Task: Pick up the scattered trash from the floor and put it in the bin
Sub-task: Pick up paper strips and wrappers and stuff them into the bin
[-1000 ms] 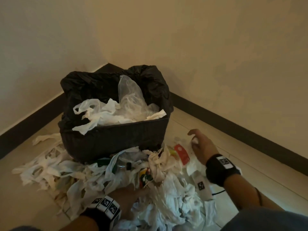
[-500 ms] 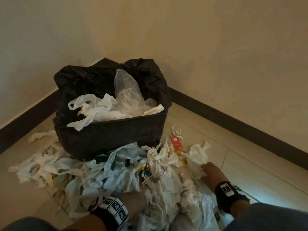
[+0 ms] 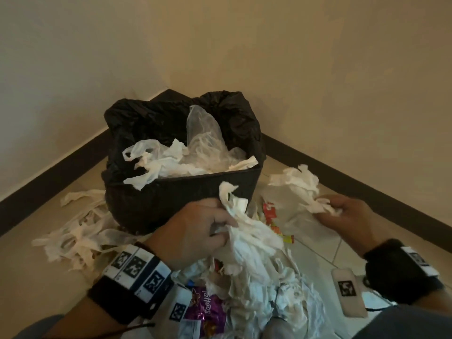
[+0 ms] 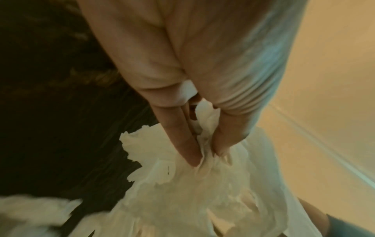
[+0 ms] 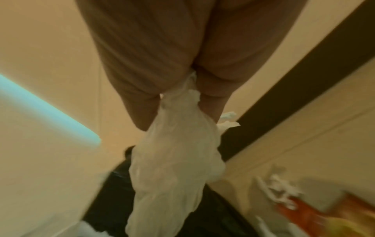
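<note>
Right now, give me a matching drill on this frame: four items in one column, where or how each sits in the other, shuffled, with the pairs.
Items
1. clear plastic bag
2. purple snack wrapper
3. tissue bunch
4. red wrapper

Places
A. on the floor right of the bin, in no hand
B. gripped by the left hand
C. standing up inside the bin
D. on the floor near the left wrist

Pairs: 1-C, 2-D, 3-B, 4-A

The right hand grips a separate tissue wad.
</note>
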The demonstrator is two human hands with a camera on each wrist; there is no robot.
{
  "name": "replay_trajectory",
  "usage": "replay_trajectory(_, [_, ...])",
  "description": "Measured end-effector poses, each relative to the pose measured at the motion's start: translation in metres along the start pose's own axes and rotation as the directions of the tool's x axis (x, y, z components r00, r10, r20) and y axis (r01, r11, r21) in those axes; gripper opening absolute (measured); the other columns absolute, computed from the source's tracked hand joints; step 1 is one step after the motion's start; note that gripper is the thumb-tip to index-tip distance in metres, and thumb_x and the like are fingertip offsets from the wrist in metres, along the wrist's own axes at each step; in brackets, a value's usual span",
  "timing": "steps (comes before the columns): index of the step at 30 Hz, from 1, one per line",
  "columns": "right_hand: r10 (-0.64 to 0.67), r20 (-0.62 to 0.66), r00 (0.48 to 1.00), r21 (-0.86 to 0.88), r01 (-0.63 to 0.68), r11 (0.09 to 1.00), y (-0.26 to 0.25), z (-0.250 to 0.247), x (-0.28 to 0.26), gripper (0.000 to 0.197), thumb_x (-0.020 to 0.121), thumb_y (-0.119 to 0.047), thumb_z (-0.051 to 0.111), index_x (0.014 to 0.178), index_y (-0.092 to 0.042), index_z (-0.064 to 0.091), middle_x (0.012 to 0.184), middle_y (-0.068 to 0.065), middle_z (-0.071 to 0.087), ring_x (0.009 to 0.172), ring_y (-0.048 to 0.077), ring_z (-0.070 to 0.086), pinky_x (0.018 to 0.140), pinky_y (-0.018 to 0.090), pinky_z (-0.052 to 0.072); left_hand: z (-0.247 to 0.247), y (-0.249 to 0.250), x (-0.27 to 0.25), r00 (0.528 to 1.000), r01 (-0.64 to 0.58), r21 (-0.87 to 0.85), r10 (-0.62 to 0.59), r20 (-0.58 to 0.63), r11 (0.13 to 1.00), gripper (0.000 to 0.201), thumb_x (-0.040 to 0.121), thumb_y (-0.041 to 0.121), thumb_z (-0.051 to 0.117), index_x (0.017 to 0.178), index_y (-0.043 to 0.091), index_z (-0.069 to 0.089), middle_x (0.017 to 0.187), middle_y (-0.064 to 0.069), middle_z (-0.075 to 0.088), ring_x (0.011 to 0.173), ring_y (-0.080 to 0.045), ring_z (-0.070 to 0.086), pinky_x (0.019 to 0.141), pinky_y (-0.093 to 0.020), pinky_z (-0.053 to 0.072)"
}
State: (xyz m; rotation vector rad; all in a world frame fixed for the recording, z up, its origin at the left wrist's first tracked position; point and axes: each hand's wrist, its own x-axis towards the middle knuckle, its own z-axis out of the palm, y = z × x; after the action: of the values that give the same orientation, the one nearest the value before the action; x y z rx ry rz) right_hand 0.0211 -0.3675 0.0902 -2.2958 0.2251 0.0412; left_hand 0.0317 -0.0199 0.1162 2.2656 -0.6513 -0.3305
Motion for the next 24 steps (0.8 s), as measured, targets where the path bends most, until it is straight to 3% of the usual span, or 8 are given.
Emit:
replay_trajectory(2, [-0.072, 0.004, 0.997, 0.05, 0.072, 0.996, -0.03, -0.013, 0.003, 0.022, 0.076, -0.012, 0.081, 0.093, -0.025, 0.077, 0.098, -0.011, 0.073, 0.08, -0.008, 0.065, 0.072, 0.005, 0.045, -0.022, 0.019, -0.003, 0.993, -0.04, -0.035, 0.036, -0.113, 0.999, 0.024, 0.084, 0.011, 0.081, 0.105, 0.023, 0.082, 0.093, 0.036, 0.055, 0.086, 0.017, 0.057, 0.072, -0.001, 0.04])
replay_trajectory(6, [-0.281, 0.002, 0.96, 0.051, 0.281, 0.958, -0.1, -0.04, 0.012, 0.025, 0.075, -0.012, 0.081, 0.09, -0.031, 0.076, 0.101, -0.025, 0.071, 0.086, -0.01, 0.065, 0.076, 0.003, 0.042, -0.073, 0.043, -0.004, 0.927, -0.167, 0.016, 0.162, -0.339, 0.986, 0.024, 0.086, 0.013, 0.083, 0.109, 0.021, 0.081, 0.097, 0.035, 0.061, 0.092, 0.013, 0.061, 0.079, -0.004, 0.046])
replay_trajectory(8, [-0.375, 0.015, 0.927, 0.125, 0.37, 0.92, -0.137, -0.049, 0.019, 0.023, 0.075, -0.014, 0.082, 0.089, -0.032, 0.076, 0.1, -0.021, 0.073, 0.087, -0.005, 0.066, 0.081, 0.01, 0.047, -0.096, 0.041, 0.001, 0.877, -0.172, 0.096, 0.196, -0.439, 0.98, 0.024, 0.089, 0.019, 0.082, 0.112, 0.023, 0.079, 0.111, 0.016, 0.07, 0.103, 0.001, 0.065, 0.087, -0.02, 0.054])
replay_trajectory(10, [-0.44, 0.059, 0.896, 0.173, 0.425, 0.889, -0.172, -0.052, 0.027, 0.02, 0.072, -0.027, 0.081, 0.089, -0.035, 0.076, 0.1, -0.017, 0.074, 0.091, 0.003, 0.069, 0.086, 0.019, 0.052, -0.114, 0.035, 0.009, 0.837, -0.13, 0.158, 0.194, -0.512, 0.979, 0.023, 0.09, 0.019, 0.079, 0.113, 0.024, 0.079, 0.113, 0.005, 0.072, 0.101, -0.003, 0.065, 0.087, -0.019, 0.052])
replay_trajectory(15, [-0.571, 0.115, 0.813, 0.151, 0.554, 0.819, -0.235, -0.048, 0.051, 0.026, 0.071, -0.034, 0.08, 0.097, -0.032, 0.075, 0.1, -0.014, 0.075, 0.096, 0.004, 0.07, 0.091, 0.025, 0.055, -0.139, 0.028, 0.014, 0.755, -0.036, 0.201, 0.159, -0.636, 0.979, 0.022, 0.093, 0.019, 0.075, 0.114, 0.024, 0.079, 0.11, 0.001, 0.073, 0.101, -0.013, 0.067, 0.085, -0.038, 0.056])
replay_trajectory(18, [-0.613, 0.085, 0.786, 0.275, 0.573, 0.772, -0.257, -0.035, 0.063, 0.029, 0.074, -0.027, 0.081, 0.102, -0.019, 0.077, 0.101, -0.005, 0.077, 0.098, 0.013, 0.072, 0.09, 0.033, 0.056, -0.146, 0.03, 0.008, 0.696, -0.046, 0.204, 0.178, -0.695, 0.978, 0.022, 0.095, 0.022, 0.074, 0.117, 0.024, 0.078, 0.116, 0.002, 0.071, 0.106, -0.012, 0.067, 0.09, -0.031, 0.055])
replay_trajectory(21, [-0.556, 0.1, 0.825, 0.198, 0.531, 0.824, -0.258, -0.005, 0.073, 0.018, 0.08, -0.023, 0.078, 0.098, -0.02, 0.079, 0.095, -0.004, 0.077, 0.088, 0.013, 0.072, 0.083, 0.033, 0.059, -0.149, 0.016, 0.009, 0.74, -0.005, 0.208, 0.144, -0.657, 0.978, 0.028, 0.096, 0.029, 0.067, 0.123, 0.023, 0.075, 0.122, 0.0, 0.066, 0.11, -0.01, 0.062, 0.091, -0.019, 0.047])
replay_trajectory(24, [-0.465, 0.233, 0.854, -0.18, 0.508, 0.842, -0.237, 0.038, 0.083, 0.026, 0.086, -0.034, 0.064, 0.08, -0.01, 0.074, 0.088, 0.013, 0.07, 0.076, 0.026, 0.064, 0.075, 0.045, 0.055, -0.142, -0.006, 0.017, 0.901, 0.189, 0.266, -0.06, -0.429, 0.945, 0.045, 0.095, 0.046, 0.046, 0.129, 0.027, 0.07, 0.129, -0.001, 0.059, 0.117, -0.018, 0.058, 0.094, -0.033, 0.049])
